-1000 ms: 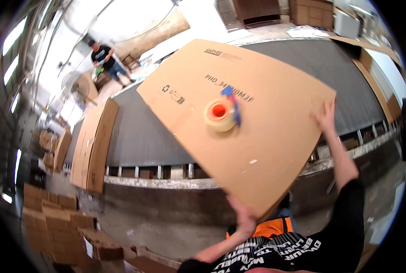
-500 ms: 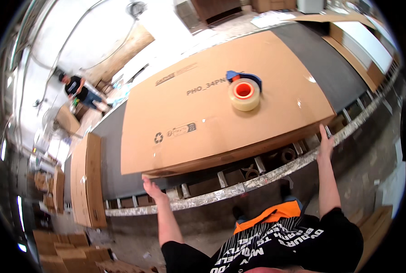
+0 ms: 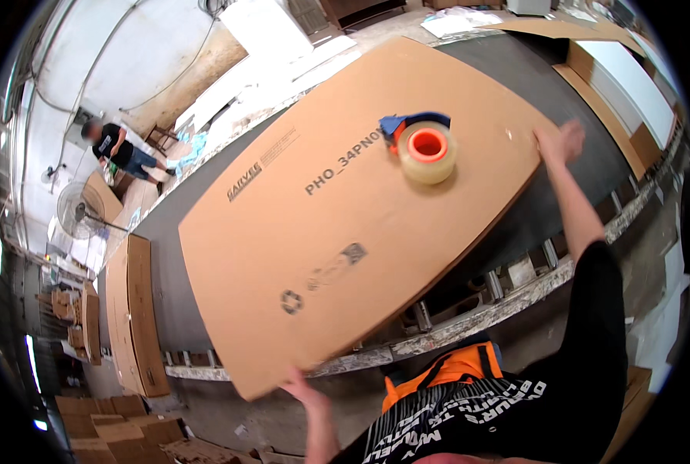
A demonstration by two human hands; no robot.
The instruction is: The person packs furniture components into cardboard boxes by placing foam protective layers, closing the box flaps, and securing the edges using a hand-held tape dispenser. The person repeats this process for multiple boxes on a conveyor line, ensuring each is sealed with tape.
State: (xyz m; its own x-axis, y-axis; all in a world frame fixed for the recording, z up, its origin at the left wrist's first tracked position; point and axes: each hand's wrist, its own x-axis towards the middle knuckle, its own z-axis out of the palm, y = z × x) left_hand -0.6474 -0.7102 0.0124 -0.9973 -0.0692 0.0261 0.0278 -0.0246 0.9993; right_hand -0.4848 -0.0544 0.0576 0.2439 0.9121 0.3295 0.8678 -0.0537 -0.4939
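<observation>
A large flat cardboard box [image 3: 337,209] lies slantwise on the dark conveyor belt, its near left corner jutting past the belt's front rail. My left hand [image 3: 306,390] grips the near edge beside that corner, its fingers partly hidden by the cardboard. At the right corner my right hand [image 3: 561,143] holds the side edge, somewhat blurred. On top of the box rests a tape dispenser [image 3: 426,147], with a blue and red frame and a roll of clear tape on an orange core. Neither hand touches it.
The conveyor belt [image 3: 507,73] has metal rollers and a worn front rail [image 3: 430,338]. Another closed carton [image 3: 132,309] stands on its left part, and an open carton with white panels [image 3: 627,85] on its right. Beyond are a person [image 3: 124,151] and a standing fan [image 3: 82,209].
The box has turned counterclockwise, its left corner swinging toward me and its right end away. My left hand came nearer; my right hand moved farther out. The tape dispenser turned with it.
</observation>
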